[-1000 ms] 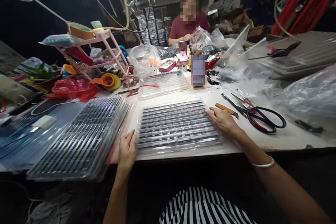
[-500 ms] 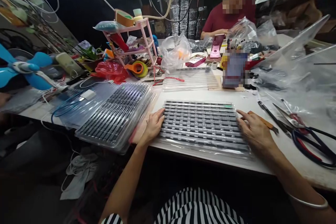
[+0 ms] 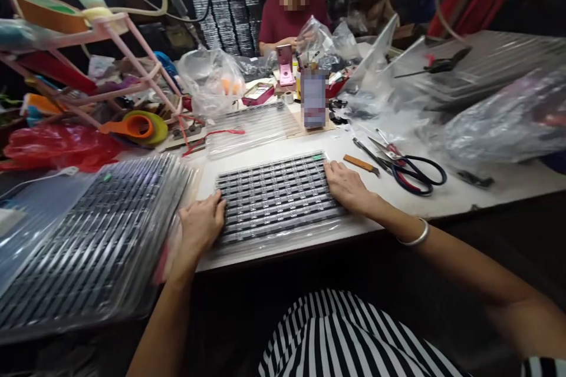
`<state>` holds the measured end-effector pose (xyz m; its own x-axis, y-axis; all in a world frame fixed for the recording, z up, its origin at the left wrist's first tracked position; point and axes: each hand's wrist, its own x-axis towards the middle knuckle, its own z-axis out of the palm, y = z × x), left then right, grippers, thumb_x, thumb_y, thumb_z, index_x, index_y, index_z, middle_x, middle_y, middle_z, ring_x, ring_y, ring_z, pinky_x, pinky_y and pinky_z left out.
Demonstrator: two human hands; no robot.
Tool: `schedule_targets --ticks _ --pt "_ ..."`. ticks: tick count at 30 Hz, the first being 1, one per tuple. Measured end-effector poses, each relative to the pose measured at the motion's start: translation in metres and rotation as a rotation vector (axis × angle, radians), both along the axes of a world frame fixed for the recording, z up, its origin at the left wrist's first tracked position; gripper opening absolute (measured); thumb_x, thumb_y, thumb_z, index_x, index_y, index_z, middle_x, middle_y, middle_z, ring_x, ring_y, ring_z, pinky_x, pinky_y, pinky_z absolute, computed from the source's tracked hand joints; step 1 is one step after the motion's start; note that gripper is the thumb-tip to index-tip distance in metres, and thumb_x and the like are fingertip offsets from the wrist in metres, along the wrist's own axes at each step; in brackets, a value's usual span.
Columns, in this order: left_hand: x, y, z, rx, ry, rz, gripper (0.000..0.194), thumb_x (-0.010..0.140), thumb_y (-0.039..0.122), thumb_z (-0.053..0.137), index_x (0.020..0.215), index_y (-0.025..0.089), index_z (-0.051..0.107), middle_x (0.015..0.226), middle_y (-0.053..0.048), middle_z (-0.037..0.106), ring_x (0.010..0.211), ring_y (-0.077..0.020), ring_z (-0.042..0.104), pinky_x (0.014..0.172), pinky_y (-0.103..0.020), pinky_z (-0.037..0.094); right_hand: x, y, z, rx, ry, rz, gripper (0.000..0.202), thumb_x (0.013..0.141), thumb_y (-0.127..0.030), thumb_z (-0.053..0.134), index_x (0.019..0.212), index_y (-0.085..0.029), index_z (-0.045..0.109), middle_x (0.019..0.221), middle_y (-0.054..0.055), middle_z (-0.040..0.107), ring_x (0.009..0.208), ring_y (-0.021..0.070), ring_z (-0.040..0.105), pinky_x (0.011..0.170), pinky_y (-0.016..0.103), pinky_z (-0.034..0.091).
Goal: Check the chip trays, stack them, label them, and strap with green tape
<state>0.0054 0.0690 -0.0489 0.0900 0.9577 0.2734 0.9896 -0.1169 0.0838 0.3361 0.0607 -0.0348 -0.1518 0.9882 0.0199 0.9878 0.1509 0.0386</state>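
Observation:
A clear plastic tray of black strips (image 3: 274, 197) lies on the white table in front of me, with a small green mark near its far right corner. My left hand (image 3: 202, 221) grips its left edge, thumb toward the tray. At the opposite edge, my right hand (image 3: 349, 185) has its fingers closed on the tray's side. Some fingertips are hidden by the hands. To the left stands a stack of similar filled trays (image 3: 92, 235), close to my left forearm.
Scissors (image 3: 411, 171) and an orange-handled cutter (image 3: 360, 163) lie to the right. Behind the tray are clear empty trays (image 3: 247, 129) and a phone-like screen (image 3: 315, 97). A pink rack (image 3: 132, 65) stands at left. Across the table sits a person (image 3: 294, 12) in dark red.
My view has swung to the right, so the fan has left the picture. Both hands are still at the tray's sides, and the right hand now sits closer against its edge.

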Motion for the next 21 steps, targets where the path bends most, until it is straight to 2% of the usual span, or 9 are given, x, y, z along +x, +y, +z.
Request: schedule_targets --ticks 2,4,8,10,13,15,17,19,21 --pt "-0.003 0.007 -0.001 0.033 -0.030 -0.011 0.035 0.083 0.036 0.044 0.103 0.020 0.068 0.083 -0.011 0.072 0.084 -0.0281 0.063 0.087 -0.042 0.037 0.002 -0.015 -0.001 0.015 0.040 -0.044 0.040 0.087 -0.001 0.030 0.125 -0.004 0.045 0.111 0.018 0.053 0.097 0.0265 0.050 0.071 0.032 0.047" --pt "0.000 0.012 -0.002 0.080 -0.076 -0.056 0.035 0.082 0.037 0.044 0.097 0.020 0.070 0.079 -0.010 0.071 0.079 -0.0273 0.063 0.086 -0.041 0.037 0.008 -0.039 -0.002 0.033 0.082 -0.096 0.039 0.091 -0.005 0.029 0.127 -0.005 0.044 0.112 0.018 0.053 0.099 0.0259 0.049 0.074 0.032 0.048" --pt "0.029 0.016 -0.006 0.105 -0.189 -0.297 0.036 0.079 0.041 0.045 0.097 0.023 0.070 0.078 -0.009 0.071 0.076 -0.0271 0.063 0.086 -0.041 0.038 0.034 -0.111 -0.009 0.102 0.248 -0.249 0.037 0.097 -0.022 0.036 0.131 -0.011 0.043 0.114 0.013 0.051 0.099 0.0224 0.052 0.084 0.032 0.048" --pt "0.054 0.016 -0.007 0.085 -0.224 -0.413 0.036 0.079 0.043 0.046 0.099 0.025 0.070 0.079 -0.009 0.071 0.078 -0.0277 0.063 0.087 -0.043 0.038 0.052 -0.151 -0.019 0.182 0.546 -0.386 0.040 0.095 -0.031 0.043 0.132 -0.015 0.043 0.114 0.011 0.050 0.096 0.0211 0.055 0.086 0.033 0.047" --pt "0.096 0.015 -0.006 0.011 -0.285 -0.521 0.039 0.078 0.046 0.046 0.106 0.028 0.066 0.088 -0.008 0.071 0.087 -0.0295 0.063 0.088 -0.045 0.040 0.072 -0.202 -0.036 0.219 1.116 -0.643 0.052 0.089 -0.049 0.052 0.129 -0.018 0.044 0.098 0.006 0.056 0.079 0.0196 0.060 0.074 0.034 0.051" --pt "0.119 0.017 -0.003 -0.066 -0.311 -0.489 0.048 0.076 0.052 0.046 0.115 0.028 0.061 0.100 -0.009 0.067 0.087 -0.0312 0.062 0.085 -0.048 0.043 0.078 -0.223 -0.046 0.187 1.510 -0.690 0.048 0.087 -0.055 0.052 0.116 -0.018 0.050 0.086 0.003 0.058 0.076 0.0191 0.060 0.073 0.034 0.051" --pt "0.133 0.021 0.001 -0.166 -0.329 -0.370 0.055 0.071 0.059 0.046 0.113 0.026 0.060 0.098 -0.011 0.065 0.082 -0.0343 0.062 0.082 -0.054 0.046 0.082 -0.231 -0.054 0.185 1.809 -0.627 0.040 0.087 -0.055 0.052 0.102 -0.018 0.051 0.083 0.002 0.061 0.080 0.0186 0.061 0.077 0.034 0.049" --pt "0.137 0.027 0.005 -0.264 -0.387 -0.248 0.048 0.066 0.063 0.048 0.094 0.028 0.065 0.085 -0.009 0.066 0.083 -0.0379 0.062 0.083 -0.057 0.045 0.086 -0.231 -0.061 0.202 1.940 -0.559 0.037 0.086 -0.055 0.054 0.096 -0.019 0.049 0.084 0.001 0.062 0.081 0.0175 0.060 0.077 0.033 0.048" --pt "0.136 0.030 0.009 -0.331 -0.475 -0.205 0.037 0.063 0.065 0.048 0.077 0.034 0.063 0.078 -0.004 0.068 0.091 -0.0391 0.062 0.086 -0.056 0.045 0.092 -0.227 -0.069 0.200 1.927 -0.522 0.039 0.086 -0.056 0.054 0.095 -0.019 0.048 0.084 0.001 0.062 0.080 0.0164 0.059 0.075 0.031 0.048"
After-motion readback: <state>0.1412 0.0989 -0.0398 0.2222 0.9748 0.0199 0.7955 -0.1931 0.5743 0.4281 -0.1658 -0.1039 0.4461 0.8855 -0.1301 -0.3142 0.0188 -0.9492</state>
